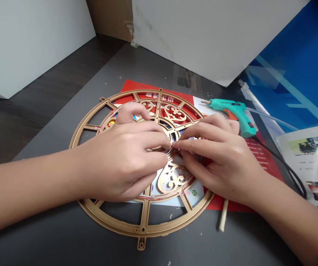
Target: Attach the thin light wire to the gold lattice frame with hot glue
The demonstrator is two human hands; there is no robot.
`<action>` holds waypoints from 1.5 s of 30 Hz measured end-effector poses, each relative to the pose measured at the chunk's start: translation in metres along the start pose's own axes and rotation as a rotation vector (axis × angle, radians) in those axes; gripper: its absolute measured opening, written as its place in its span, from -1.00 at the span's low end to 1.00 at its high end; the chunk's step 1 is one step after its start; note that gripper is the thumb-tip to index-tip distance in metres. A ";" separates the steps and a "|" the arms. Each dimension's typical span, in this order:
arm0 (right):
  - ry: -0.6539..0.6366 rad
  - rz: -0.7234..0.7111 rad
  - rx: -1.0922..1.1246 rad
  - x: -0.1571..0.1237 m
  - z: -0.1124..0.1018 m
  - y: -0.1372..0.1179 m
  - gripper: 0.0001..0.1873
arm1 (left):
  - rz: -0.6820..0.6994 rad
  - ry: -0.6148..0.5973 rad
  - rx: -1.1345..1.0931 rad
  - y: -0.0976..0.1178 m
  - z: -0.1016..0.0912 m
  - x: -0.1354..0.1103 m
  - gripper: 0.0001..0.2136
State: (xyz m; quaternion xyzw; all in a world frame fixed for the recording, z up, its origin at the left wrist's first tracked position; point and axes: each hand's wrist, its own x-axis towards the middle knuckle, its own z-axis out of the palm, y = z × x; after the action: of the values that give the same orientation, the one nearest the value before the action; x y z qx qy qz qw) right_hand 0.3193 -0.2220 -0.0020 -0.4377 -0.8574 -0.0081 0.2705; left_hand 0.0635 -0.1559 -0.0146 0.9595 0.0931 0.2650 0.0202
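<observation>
A round gold-coloured ornamental frame with spokes, rings and scrollwork lies flat over printed sheets. Thin red and white wire follows its inner ring. Over the left half of the frame, my left hand reaches in with curled fingers, their tips at the small central ring. My right hand comes from the other side, thumb and fingers pinched together at the same ring. The two sets of fingertips almost meet there. Whatever sits between them is too small or too covered to name.
A teal hot glue gun lies at the right, its black cord running towards me. Near my right wrist is a pale stick. White boxes stand behind the grey table, and a printed leaflet lies far right.
</observation>
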 end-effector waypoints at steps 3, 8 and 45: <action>-0.008 -0.003 -0.002 -0.001 0.000 0.001 -0.75 | 0.006 -0.008 0.008 0.000 0.000 0.000 -0.74; 0.027 0.001 -0.008 0.000 -0.002 0.002 -0.79 | -0.011 0.016 0.014 0.002 0.000 0.000 -0.73; 0.527 0.187 0.207 -0.001 -0.011 0.016 -0.69 | -0.612 0.235 0.491 -0.135 -0.023 -0.022 -0.64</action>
State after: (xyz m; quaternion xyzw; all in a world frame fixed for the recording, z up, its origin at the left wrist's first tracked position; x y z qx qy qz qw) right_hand 0.3372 -0.2158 0.0034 -0.4677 -0.7098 -0.0092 0.5267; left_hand 0.0110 -0.0276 -0.0180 0.8269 0.4366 0.3245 -0.1423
